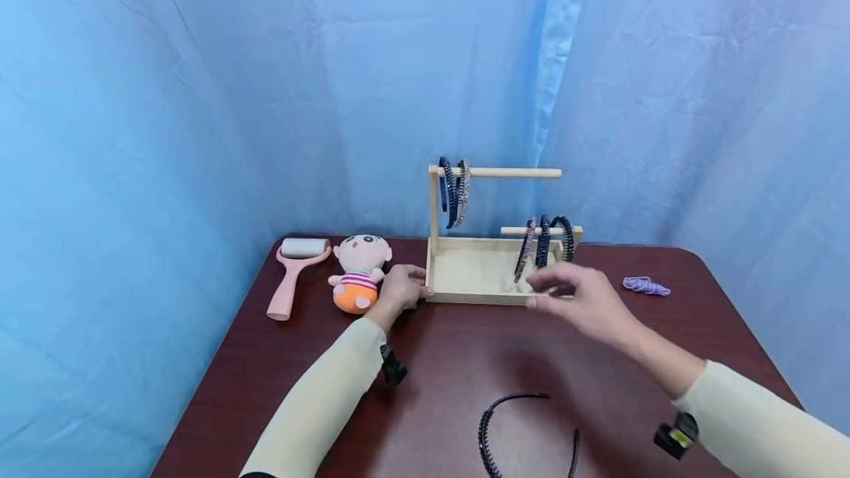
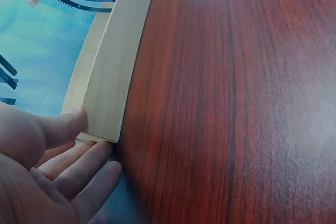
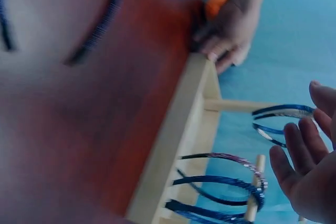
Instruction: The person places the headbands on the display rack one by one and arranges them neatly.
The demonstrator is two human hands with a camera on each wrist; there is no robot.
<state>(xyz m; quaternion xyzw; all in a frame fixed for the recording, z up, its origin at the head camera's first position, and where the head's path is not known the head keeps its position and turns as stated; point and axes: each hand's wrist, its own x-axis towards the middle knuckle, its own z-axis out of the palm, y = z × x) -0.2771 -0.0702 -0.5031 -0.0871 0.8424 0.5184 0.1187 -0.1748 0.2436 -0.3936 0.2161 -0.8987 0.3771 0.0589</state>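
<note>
A pale wooden headband stand (image 1: 490, 299), a shallow tray with two rods, stands at the back of the table. My left hand (image 1: 401, 288) grips its front left corner, the thumb on the front wall (image 2: 107, 77) and the fingers round the end. In front of the tray's right part, my right hand (image 1: 584, 301) is slightly blurred, its fingers parted and holding nothing. Near it, several headbands, one with pink glitter (image 1: 525, 249), hang on the lower rod (image 1: 514, 231). More headbands (image 1: 462, 194) hang at the left of the upper rod (image 1: 514, 172).
A black toothed headband (image 1: 485, 434) lies at the table's front, partly cut off by the frame. Left of the stand are a plush doll (image 1: 358, 279) and a pink lint roller (image 1: 287, 286). On the right lies a purple cord bundle (image 1: 645, 286). Blue curtains (image 1: 398, 80) hang behind.
</note>
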